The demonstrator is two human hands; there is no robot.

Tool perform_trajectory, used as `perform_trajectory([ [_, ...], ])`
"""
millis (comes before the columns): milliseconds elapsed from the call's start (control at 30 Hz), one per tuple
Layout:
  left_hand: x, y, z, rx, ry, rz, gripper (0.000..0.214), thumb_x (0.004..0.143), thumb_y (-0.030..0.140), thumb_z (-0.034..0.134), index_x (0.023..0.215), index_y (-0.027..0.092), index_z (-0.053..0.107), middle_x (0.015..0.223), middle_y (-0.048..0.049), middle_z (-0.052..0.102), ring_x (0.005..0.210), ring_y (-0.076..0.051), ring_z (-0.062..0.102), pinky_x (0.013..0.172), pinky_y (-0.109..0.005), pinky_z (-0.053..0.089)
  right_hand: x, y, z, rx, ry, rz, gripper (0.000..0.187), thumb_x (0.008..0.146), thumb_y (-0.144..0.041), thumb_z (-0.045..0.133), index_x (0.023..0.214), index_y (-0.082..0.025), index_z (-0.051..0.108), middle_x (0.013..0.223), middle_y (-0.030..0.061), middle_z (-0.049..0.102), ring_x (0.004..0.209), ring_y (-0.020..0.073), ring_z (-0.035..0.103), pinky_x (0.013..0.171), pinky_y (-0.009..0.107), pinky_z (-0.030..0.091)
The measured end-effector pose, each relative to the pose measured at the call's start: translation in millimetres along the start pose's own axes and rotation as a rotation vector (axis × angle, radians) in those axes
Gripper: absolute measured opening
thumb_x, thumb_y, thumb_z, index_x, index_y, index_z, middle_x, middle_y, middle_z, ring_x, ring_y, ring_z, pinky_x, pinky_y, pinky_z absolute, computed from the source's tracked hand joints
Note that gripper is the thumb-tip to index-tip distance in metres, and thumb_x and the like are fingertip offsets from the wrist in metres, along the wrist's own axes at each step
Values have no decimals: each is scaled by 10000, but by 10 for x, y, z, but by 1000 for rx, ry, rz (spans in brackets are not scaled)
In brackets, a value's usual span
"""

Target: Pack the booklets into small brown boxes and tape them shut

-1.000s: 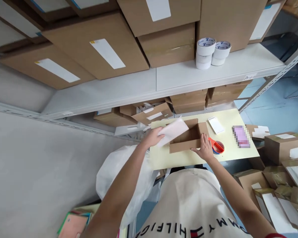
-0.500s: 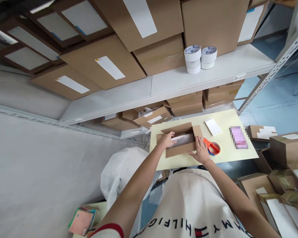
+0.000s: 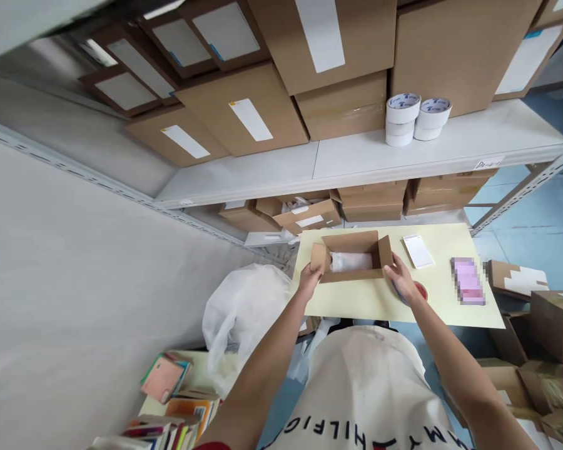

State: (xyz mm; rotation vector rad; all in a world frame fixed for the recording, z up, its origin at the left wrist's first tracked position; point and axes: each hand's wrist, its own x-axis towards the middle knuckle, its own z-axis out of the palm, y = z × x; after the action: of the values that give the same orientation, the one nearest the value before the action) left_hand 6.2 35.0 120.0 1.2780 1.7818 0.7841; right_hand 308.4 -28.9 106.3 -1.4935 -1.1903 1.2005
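Observation:
A small open cardboard box [image 3: 351, 240] sits on a pale yellow table [image 3: 370, 303]. Inside it lies a white wrapped packet [image 3: 351, 261]. My left hand [image 3: 308, 280] grips the box's left end flap, fingers curled on it. My right hand [image 3: 400, 280] presses against the box's right front corner and side flap, fingers closed on the cardboard. A red tape dispenser [image 3: 421, 290] peeks out just behind my right hand.
A white notepad [image 3: 418, 250] and a pink object [image 3: 468, 281] lie on the table to the right. White tape rolls [image 3: 410, 112] stand on the shelf among large cartons. A white plastic bag [image 3: 246, 309] and books [image 3: 169, 400] are at the left; cardboard boxes [image 3: 556, 319] at the right.
My left hand put the white packet down into the box, let it go and moved to the left flap. My right hand stayed at the box's right side. The view shifted.

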Motion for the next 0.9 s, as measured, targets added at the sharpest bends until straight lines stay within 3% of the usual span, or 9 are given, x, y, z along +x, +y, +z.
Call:
perform_trajectory([
  [100,-91,20,45,-19,-14,9,356,840,399,555,1077,143,625,876,-66,734,802,-198,702,698,-292,562,-117,-91,73,-88,-93,-54,759,864,-577,520,1504,-225,313,1490,156,446,1315,290,497,986,477,490],
  [200,-235,3,-49,78,-35,128,412,830,421,560,1148,172,644,1036,-79,732,935,-231,697,786,-318,565,-286,-124,101,-310,-163,-137,742,851,-559,558,1487,-229,362,1530,139,392,1368,302,425,1002,491,476],
  [367,-371,-85,-224,347,-328,338,619,758,509,661,1279,179,616,1506,-158,421,1402,-323,382,1087,-419,407,-336,-155,65,-747,-350,-287,797,793,-521,661,1477,-218,388,1527,136,399,1294,341,480,1040,530,422],
  [500,-338,-151,-310,300,-492,351,891,557,565,818,1325,181,578,1526,-190,375,1441,-364,286,1116,-474,355,-198,-212,30,-891,-386,-344,500,902,-412,560,1364,-220,542,1468,117,476,1160,287,579,998,449,462],
  [567,-290,-180,-312,191,-454,301,826,563,574,810,1268,189,614,1481,-177,450,1420,-347,341,1119,-468,355,-125,-216,40,-858,-359,-357,351,955,-364,473,1238,-241,641,1372,92,559,1122,245,604,980,403,478],
  [633,-224,-200,-267,77,-332,212,625,656,551,748,1152,182,662,1382,-165,564,1343,-315,469,1089,-446,403,-54,-199,77,-782,-312,-300,308,964,-349,449,1132,-249,687,1256,79,615,1039,219,639,917,370,514],
  [700,-146,-210,-183,4,-185,124,449,730,472,697,1065,175,666,1235,-143,670,1208,-275,601,1030,-425,468,28,-182,128,-707,-211,-199,311,937,-347,489,1176,-240,656,1200,86,611,965,217,654,836,363,544],
  [800,-35,-219,-52,-20,-57,67,347,751,332,686,1056,176,632,1104,-109,722,1074,-232,675,956,-399,525,204,-202,188,-641,-11,-149,676,834,-351,615,1452,-205,385,1320,143,509,1139,281,581,880,422,533],
  [900,23,-241,18,-32,-26,57,429,750,232,680,1161,175,570,1119,-118,711,1053,-212,681,944,-381,531,413,-273,192,-557,16,-226,969,776,-351,667,1542,-162,106,1479,186,364,1354,311,398,1042,474,438],
])
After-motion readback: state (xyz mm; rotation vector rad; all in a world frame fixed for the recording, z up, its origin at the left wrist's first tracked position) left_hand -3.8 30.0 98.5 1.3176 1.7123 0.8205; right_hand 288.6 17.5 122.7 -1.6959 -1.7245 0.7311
